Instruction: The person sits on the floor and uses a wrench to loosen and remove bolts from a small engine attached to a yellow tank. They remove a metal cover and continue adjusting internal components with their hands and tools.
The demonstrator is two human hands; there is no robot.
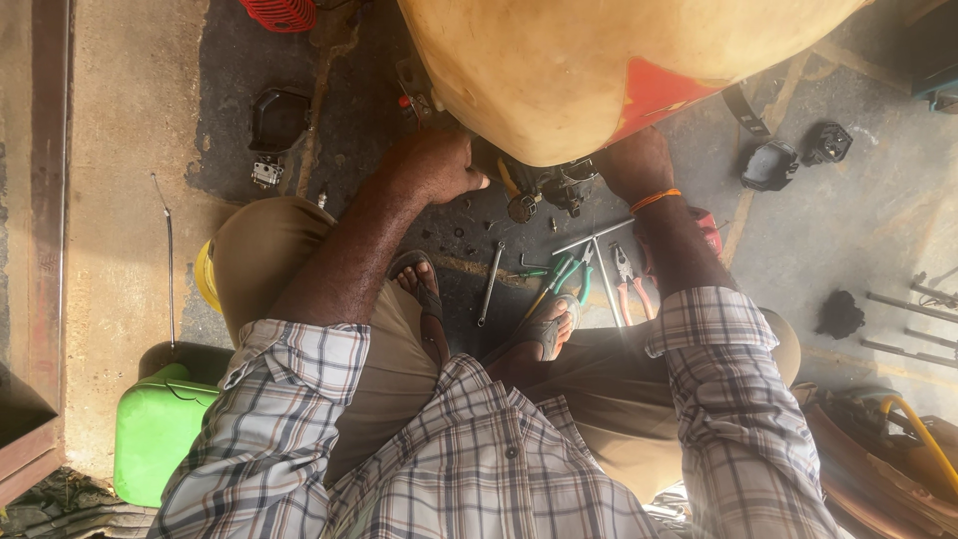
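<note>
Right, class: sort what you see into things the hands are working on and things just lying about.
In hand:
- large cream plastic tank
- black metal engine part beneath it
- left hand
- right hand

Lying about:
- green-handled pliers
- red-handled pliers
- green plastic can
- silver wrench

A rough concrete floor [878, 230], dark with oil stains in the middle, carries everything. Between the sandalled feet lie a steel wrench [490, 283], green-handled pliers [569, 274], red-handled pliers [629, 279] and a thin metal rod [606, 262], with small nuts and bolts [461, 232] scattered near them. A black engine cover [276, 118] rests at upper left, two black parts [768, 165] at upper right, a green jerrycan [155, 429] at lower left, and metal bars [913, 329] lie at the right edge
</note>
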